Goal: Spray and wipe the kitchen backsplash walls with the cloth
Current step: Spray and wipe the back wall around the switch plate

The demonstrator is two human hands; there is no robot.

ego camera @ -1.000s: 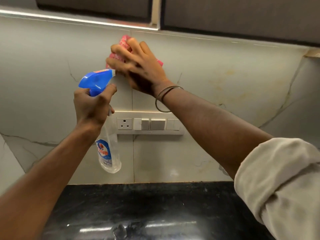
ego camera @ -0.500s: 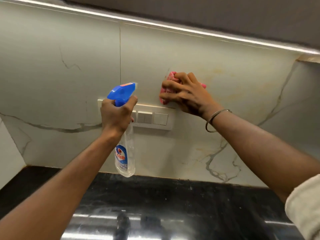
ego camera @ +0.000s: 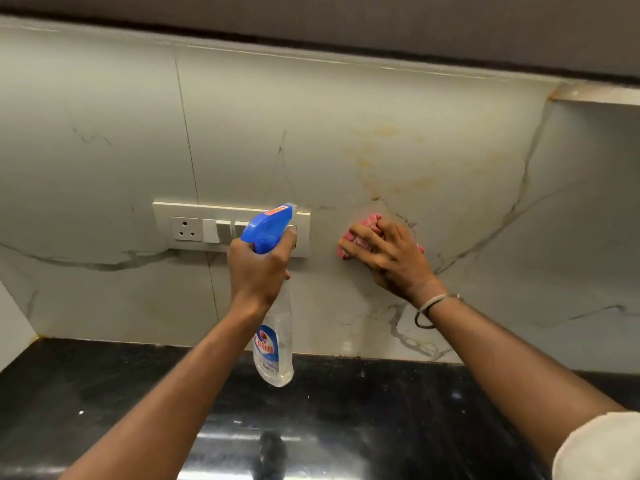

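Black polished stone of the countertop (ego camera: 104,393) lies nearest, under my arms, and it meets the pale backsplash (ego camera: 346,116), which has grey veins and some yellow stains. My left hand (ego camera: 258,268) is closed around the neck of the clear spray bottle (ego camera: 275,348), its blue head up, in front of the switch panel (ego camera: 183,230); how much liquid is inside I cannot tell. To the right, apart from it, my right hand (ego camera: 391,258) grips the pink cloth (ego camera: 363,225) with curled fingers and presses it on the wall, and dark cabinets (ego camera: 346,15) run above.
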